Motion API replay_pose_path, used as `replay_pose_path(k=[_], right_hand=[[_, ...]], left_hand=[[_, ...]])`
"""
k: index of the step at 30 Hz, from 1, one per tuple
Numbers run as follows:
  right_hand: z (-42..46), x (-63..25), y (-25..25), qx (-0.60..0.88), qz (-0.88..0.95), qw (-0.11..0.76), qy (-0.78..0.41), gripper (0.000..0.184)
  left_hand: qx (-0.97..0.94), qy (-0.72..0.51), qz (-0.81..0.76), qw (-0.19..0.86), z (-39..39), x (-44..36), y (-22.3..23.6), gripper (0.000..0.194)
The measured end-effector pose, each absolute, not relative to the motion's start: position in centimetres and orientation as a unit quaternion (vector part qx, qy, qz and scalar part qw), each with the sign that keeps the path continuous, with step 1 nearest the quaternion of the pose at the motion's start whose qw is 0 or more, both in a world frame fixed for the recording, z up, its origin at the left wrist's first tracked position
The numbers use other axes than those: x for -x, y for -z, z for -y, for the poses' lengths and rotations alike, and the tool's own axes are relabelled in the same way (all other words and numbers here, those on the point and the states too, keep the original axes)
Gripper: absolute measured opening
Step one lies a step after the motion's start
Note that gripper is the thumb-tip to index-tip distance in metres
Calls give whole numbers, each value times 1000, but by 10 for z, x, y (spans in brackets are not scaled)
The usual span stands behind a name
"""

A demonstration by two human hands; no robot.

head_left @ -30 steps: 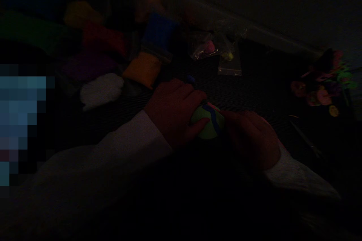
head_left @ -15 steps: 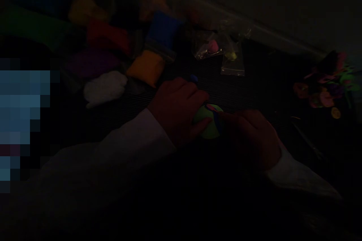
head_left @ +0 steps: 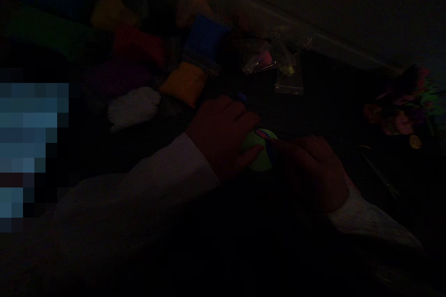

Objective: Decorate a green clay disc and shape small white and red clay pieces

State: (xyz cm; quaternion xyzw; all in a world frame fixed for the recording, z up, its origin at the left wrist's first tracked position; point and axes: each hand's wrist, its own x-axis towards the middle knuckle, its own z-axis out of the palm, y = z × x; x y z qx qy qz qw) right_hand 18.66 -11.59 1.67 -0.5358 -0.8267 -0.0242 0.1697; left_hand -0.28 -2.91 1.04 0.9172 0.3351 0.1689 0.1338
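The scene is very dark. My left hand [head_left: 223, 137] wraps round a light green clay ball [head_left: 259, 158] with a blue stripe and a pink bit on top, thumb pressed on its side. From the right, my right hand [head_left: 313, 171] comes in with curled fingers, and its fingertips press on the ball's blue stripe. Both arms wear white sleeves. Behind my left knuckles lies a small blue piece [head_left: 241, 97].
Bags of coloured clay lie at the back left: white [head_left: 134, 106], orange [head_left: 183, 82], blue [head_left: 205, 37], red [head_left: 137, 45], yellow [head_left: 111, 11]. Two small clear bags [head_left: 275, 67] hold pink and yellow bits. A colourful clay flower piece [head_left: 404, 106] stands at the right. A blurred patch covers the left edge.
The view has drifted slightly. My right fingers have slid further over the ball, so less of its green face and blue stripe shows. My left hand keeps its hold.
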Motion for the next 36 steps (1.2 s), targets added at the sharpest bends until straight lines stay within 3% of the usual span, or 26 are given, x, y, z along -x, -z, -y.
replay_pose_path(k=[19,24,36], right_hand=[[114,-183,-18,550,820,157,41,24],[118,-192,-17,590,784,193,21,24],[120,-195,-15,563,813,144,41,23]], left_hand=[[-919,-163,-337,125,29,3,-11,32],[-917,-166,-335,138,29,4,-11,38],[-927,-192,-301,117,27,6,-7,25]])
